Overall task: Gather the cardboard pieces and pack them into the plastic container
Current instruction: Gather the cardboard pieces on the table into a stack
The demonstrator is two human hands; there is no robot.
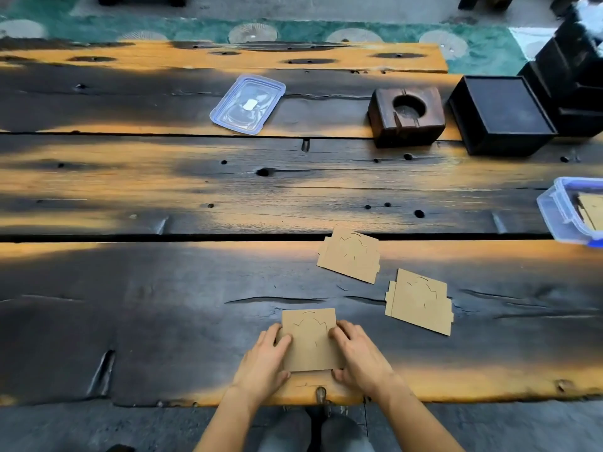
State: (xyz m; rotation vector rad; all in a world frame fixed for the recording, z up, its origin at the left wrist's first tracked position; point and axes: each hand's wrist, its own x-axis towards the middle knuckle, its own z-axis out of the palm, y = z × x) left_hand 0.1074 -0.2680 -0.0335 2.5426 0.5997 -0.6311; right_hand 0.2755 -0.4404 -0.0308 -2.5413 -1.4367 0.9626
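A brown cardboard piece (310,340) with cut lines lies near the table's front edge. My left hand (264,360) grips its left side and my right hand (359,353) grips its right side, thumbs under the near edge. Two more cardboard pieces lie flat to the right: one (350,256) farther back, one (419,301) nearer. The clear plastic container (554,207) with blue clips stands at the right edge, cut off by the frame, with cardboard (592,210) inside. Its clear lid (248,104) lies apart at the back middle.
The table (163,288) is dark, burnt-looking wooden planks with gaps and holes. A dark wooden block with a round hollow (406,115) and a black box (501,115) stand at the back right, with more dark boxes (574,66) beyond.
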